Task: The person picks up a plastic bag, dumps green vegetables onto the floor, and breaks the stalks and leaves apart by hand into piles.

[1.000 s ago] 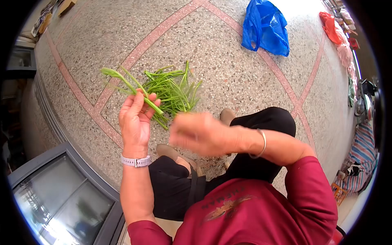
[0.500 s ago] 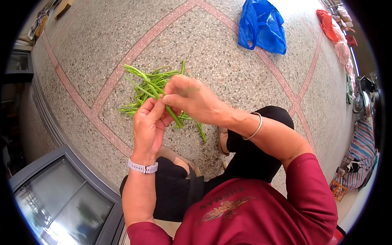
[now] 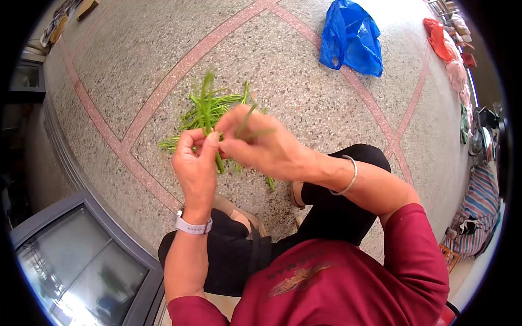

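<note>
Nearest the middle of it all, I see the left hand closed in a narrow pinch on slender green stems, their tops standing up above the fingers and the cut ends poking out below. Right beside it, the right hand is curled and smeared by motion, apparently pinching a thin green strand; a piece seems to be parting from the stems, though the blur hides the exact grip. A pale, smooth wristband circles the left wrist, and a thin, round metal bangle sits on the right forearm. Just beyond the hands, a loose, tangled pile of stems lies on the hard, speckled floor, glossy and string-like. To the left of the hands and closer to the body is a grey-framed glass panel. Farther out, ahead and to their right, a crinkled, shiny blue plastic bag slumps open; soft red cloth lies farther right.
</note>
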Demonstrator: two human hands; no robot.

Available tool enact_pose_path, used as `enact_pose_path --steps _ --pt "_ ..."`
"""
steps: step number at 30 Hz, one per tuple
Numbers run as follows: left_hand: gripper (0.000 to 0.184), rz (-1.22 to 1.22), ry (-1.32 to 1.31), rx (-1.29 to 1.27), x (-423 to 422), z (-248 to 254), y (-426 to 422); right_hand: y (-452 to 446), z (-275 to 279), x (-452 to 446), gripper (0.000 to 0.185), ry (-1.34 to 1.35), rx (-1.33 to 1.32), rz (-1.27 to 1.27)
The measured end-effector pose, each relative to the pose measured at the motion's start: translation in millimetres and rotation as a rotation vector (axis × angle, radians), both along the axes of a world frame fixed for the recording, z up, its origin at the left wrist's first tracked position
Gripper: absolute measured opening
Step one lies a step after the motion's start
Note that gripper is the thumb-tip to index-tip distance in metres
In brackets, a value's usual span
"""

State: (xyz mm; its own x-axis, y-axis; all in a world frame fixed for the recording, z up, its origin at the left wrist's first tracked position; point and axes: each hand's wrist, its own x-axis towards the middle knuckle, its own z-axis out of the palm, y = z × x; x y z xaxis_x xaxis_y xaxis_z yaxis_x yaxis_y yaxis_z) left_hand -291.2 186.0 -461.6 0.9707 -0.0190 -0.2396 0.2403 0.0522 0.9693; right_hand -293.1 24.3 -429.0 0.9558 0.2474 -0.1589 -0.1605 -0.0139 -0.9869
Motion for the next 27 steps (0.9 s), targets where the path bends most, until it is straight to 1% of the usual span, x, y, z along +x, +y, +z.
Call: enact_pose_path --steps 1,4,5,6,9,10,12,13,15,16,18,19,20,21,22,23,25,26,27 --pt "0.012 -0.033 -0.028 0.112 -3.8 2.4 -4.5 -1.4 1.8 6.7 0.023 0.082 0.016 -0.027" --pt "0.012 -0.085 -0.062 0.122 -10.5 -4.6 -11.1 5.2 -19.3 8.9 0.022 0.067 0.036 -0.096" --pt "0.012 -0.096 -0.080 0.122 -12.3 -5.3 -11.8 2.5 -21.3 9.0 0.020 0.106 0.071 -0.098" --pt "0.018 -0.176 -0.030 0.111 -11.8 -2.7 -8.0 0.5 -17.5 11.4 0.019 0.146 0.107 -0.098" --pt "0.020 -0.144 0.203 -0.331 -3.3 7.2 -10.4 -4.5 -18.2 14.1 0.013 0.205 0.199 -0.059" --pt "0.021 -0.154 0.239 -0.462 -2.3 5.2 -6.8 -5.9 -19.1 13.7 0.012 0.214 0.227 -0.043" --pt "0.023 -0.174 0.312 -0.727 0.4 -1.5 2.9 -6.2 -14.7 9.5 0.011 0.145 0.149 -0.030" --pt "0.023 -0.151 0.338 -0.730 -0.2 -2.0 2.1 -5.7 -13.1 7.1 0.011 0.110 0.109 -0.023" --pt "0.022 -0.101 0.388 -0.737 -2.4 -3.0 -0.3 -4.5 -21.1 2.2 0.008 -0.294 -0.120 -0.015" --pt "0.021 -0.095 0.369 -0.721 -3.2 -5.5 0.8 -4.1 -24.5 -0.5 0.008 -0.496 -0.235 -0.010" --pt "0.020 -0.084 0.331 -0.690 -3.9 -14.2 4.8 -6.2 -25.2 -8.4 0.013 -0.815 -0.382 0.188" --pt "0.018 -0.056 0.323 -0.719 -2.4 -18.9 8.4 -5.5 -24.7 -13.7 0.015 -0.973 -0.456 0.288" --pt "0.017 -0.029 0.315 -0.748 0.5 -23.9 13.0 0.5 -23.3 -23.5 0.015 -1.031 -0.345 0.470" --pt "0.017 0.001 0.307 -0.776 4.0 -23.5 14.0 5.6 -13.5 -38.5 0.013 -0.997 -0.325 0.615" --pt "0.016 0.057 0.298 -0.707 7.3 -17.9 14.1 5.7 -13.2 -41.2 0.014 -0.896 -0.294 0.619" --pt "0.016 0.018 0.279 -0.685 6.6 -14.2 16.1 6.4 -13.5 -43.6 0.015 -0.793 -0.263 0.619" --pt "0.017 -0.069 0.236 -0.653 6.7 -9.5 14.6 -0.4 -15.3 -20.7 0.010 -0.689 -0.404 0.245" --pt "0.018 -0.096 0.261 -0.658 4.3 -8.0 12.7 -4.5 -8.1 -6.6 0.008 -0.234 -0.056 0.076" --pt "0.018 -0.115 0.290 -0.645 2.1 -7.4 11.0 -15.0 8.2 9.0 0.014 0.130 -0.106 0.035"
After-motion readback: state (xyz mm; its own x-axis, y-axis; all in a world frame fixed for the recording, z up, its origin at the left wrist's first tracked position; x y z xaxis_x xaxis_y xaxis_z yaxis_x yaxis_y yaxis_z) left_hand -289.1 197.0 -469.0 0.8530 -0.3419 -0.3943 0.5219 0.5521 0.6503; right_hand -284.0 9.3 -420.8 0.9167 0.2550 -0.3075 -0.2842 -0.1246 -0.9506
